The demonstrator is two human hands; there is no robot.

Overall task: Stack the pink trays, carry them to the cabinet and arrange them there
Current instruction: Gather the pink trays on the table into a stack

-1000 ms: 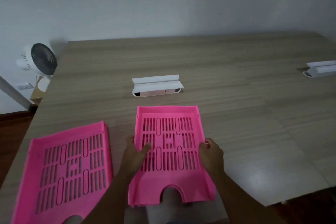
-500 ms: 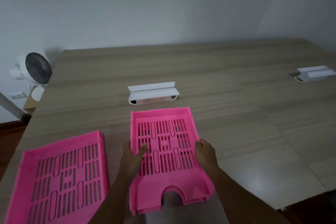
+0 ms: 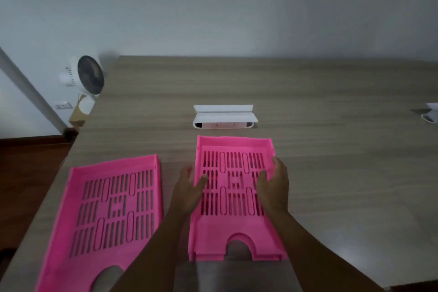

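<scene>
Stacking is in hand: the middle tray (image 3: 234, 227), at the table's (image 3: 331, 173) front edge, is gripped by its side walls in the left hand (image 3: 187, 193) and right hand (image 3: 275, 187). Next it likely needs lifting onto the left tray (image 3: 113, 206), near the front-left corner.

Plain pale wall (image 3: 213, 7), evenly lit, no windows in view. Big wood-grain tabletop (image 3: 331, 173) runs up to it, with a soft glare patch near right. White flat-topped unit (image 3: 224, 117) at mid tabletop; a second white one (image 3: 431, 116) is cut off at the right edge. Left of the tabletop: white desk fan (image 3: 88, 76) on a tan box (image 3: 77, 117), wall outlet (image 3: 62, 105), slanted grey bar (image 3: 26, 87), dark wood floor (image 3: 28, 173).
</scene>
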